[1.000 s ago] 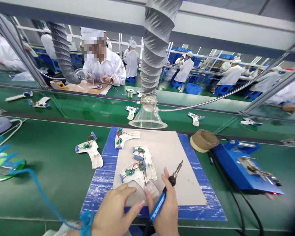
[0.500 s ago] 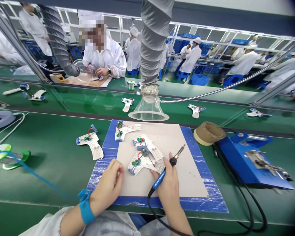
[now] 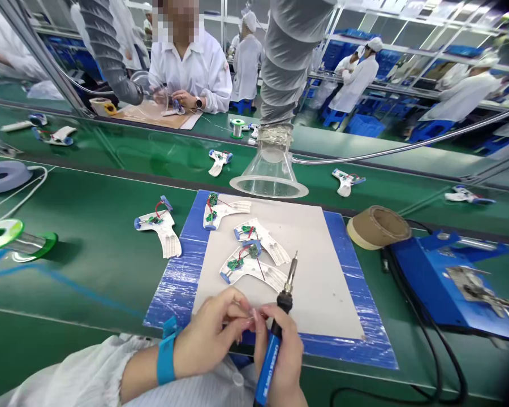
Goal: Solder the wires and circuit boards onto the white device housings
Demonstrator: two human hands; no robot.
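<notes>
My right hand (image 3: 280, 353) is closed around a blue-handled soldering iron (image 3: 275, 333), its tip pointing up over the grey work mat (image 3: 318, 271). My left hand (image 3: 212, 333), with a blue wrist strap (image 3: 166, 359), pinches something small and thin against my right fingertips; I cannot make out what. Just beyond the hands lie two white plastic shells with green circuit boards and red wires (image 3: 248, 265) (image 3: 261, 237), untouched. A third shell (image 3: 220, 212) lies at the mat's far left corner.
Another shell (image 3: 161, 226) lies on the green bench left of the blue-edged mat. A clear fume funnel (image 3: 269, 175) hangs behind. A tape roll (image 3: 377, 226) and blue soldering station (image 3: 453, 277) stand at right, a solder spool (image 3: 12, 240) at left. A person in white works opposite.
My hands pulled back from the shells toward me and came together at the mat's near edge. The iron swung upright. The view tipped downward.
</notes>
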